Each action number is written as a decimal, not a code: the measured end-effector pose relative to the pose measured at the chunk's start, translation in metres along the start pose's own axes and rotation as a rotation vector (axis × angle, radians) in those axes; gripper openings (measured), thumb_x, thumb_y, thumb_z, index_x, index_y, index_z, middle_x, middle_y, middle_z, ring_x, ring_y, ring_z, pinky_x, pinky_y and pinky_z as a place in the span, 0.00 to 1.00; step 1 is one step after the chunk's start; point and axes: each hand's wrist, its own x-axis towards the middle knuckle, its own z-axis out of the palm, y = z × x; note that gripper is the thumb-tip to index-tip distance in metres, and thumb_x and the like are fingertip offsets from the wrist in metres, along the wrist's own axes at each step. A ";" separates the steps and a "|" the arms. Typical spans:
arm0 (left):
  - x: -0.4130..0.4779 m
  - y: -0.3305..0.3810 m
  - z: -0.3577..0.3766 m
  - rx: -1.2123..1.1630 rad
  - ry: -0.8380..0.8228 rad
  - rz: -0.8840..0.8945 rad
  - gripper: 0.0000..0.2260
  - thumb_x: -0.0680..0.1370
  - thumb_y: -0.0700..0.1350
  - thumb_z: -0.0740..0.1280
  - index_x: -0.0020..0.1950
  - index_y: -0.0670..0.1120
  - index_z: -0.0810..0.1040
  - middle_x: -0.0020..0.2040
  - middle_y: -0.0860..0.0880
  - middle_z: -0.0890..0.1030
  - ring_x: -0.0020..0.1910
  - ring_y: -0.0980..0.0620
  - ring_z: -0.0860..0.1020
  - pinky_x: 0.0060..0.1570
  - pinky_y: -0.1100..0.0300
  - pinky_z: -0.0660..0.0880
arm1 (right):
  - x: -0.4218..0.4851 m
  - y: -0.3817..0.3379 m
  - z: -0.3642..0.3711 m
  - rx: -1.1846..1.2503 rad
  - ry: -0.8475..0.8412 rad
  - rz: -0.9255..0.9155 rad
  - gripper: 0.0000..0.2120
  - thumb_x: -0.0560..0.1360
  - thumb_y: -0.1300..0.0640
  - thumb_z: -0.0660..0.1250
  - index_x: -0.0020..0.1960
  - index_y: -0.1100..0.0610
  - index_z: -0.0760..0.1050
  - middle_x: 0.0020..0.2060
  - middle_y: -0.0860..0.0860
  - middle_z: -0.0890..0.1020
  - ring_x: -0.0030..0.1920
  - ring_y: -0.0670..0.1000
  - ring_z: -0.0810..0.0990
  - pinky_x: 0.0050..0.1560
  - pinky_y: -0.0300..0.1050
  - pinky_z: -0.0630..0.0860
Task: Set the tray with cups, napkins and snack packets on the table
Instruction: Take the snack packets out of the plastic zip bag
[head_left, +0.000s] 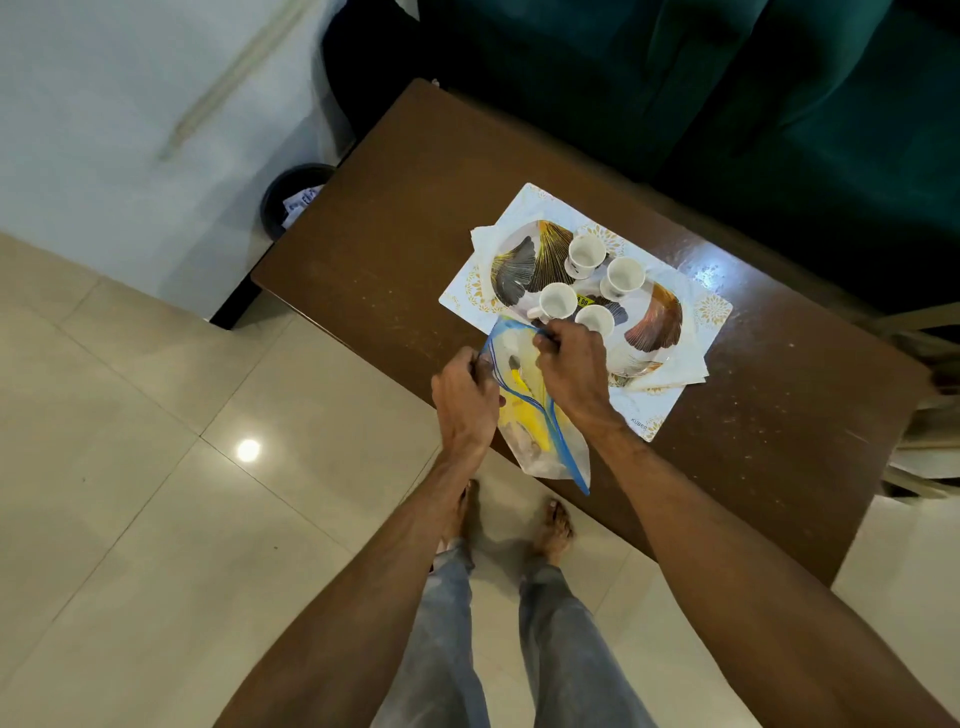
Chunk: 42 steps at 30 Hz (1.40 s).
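Surface: a dark brown wooden surface (415, 208), with a green sofa (727, 78) behind it.
Tray: an oval tray (524, 260) with a fan-leaf pattern lies on a white placemat (670, 410) toward the sofa end of the surface.
Cups: four white cups stand upright and empty on the tray, clustered at its middle: cup one (585, 253), cup two (622, 275), cup three (557, 301), cup four (595, 319).
Napkins: white napkins (485, 236) stick out from under the tray at both ends.
Snack bag: a clear zip bag (540, 441) with a blue seal and yellow contents is held at the tray's near edge, over the rim of the surface.
Left hand: the left hand (465, 397) has its grip clamped on the bag's left side.
Right hand: the right hand (574, 364) pinches the bag's top edge beside cup four.
Floor: beige tiles (156, 467) below the tray; a black bin (291, 197) stands at the surface's far corner.
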 end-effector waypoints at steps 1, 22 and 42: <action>0.000 0.000 0.001 -0.009 -0.004 -0.005 0.14 0.83 0.42 0.61 0.38 0.39 0.70 0.32 0.45 0.80 0.26 0.49 0.83 0.32 0.44 0.81 | -0.001 0.000 0.000 0.009 -0.025 -0.023 0.07 0.78 0.61 0.68 0.51 0.63 0.81 0.46 0.59 0.85 0.48 0.59 0.82 0.50 0.55 0.78; -0.029 0.011 0.025 -0.024 -0.050 -0.010 0.09 0.81 0.39 0.64 0.58 0.40 0.81 0.44 0.44 0.87 0.38 0.47 0.84 0.42 0.46 0.83 | -0.029 0.015 -0.015 0.169 -0.189 0.192 0.12 0.71 0.56 0.77 0.51 0.59 0.80 0.37 0.53 0.85 0.36 0.52 0.85 0.40 0.52 0.84; -0.011 -0.011 -0.006 -0.035 0.187 0.047 0.11 0.79 0.37 0.61 0.53 0.43 0.83 0.35 0.42 0.83 0.31 0.40 0.81 0.35 0.45 0.80 | -0.034 0.027 -0.046 -0.113 0.106 0.128 0.23 0.68 0.70 0.67 0.62 0.59 0.74 0.43 0.59 0.82 0.46 0.62 0.80 0.39 0.51 0.72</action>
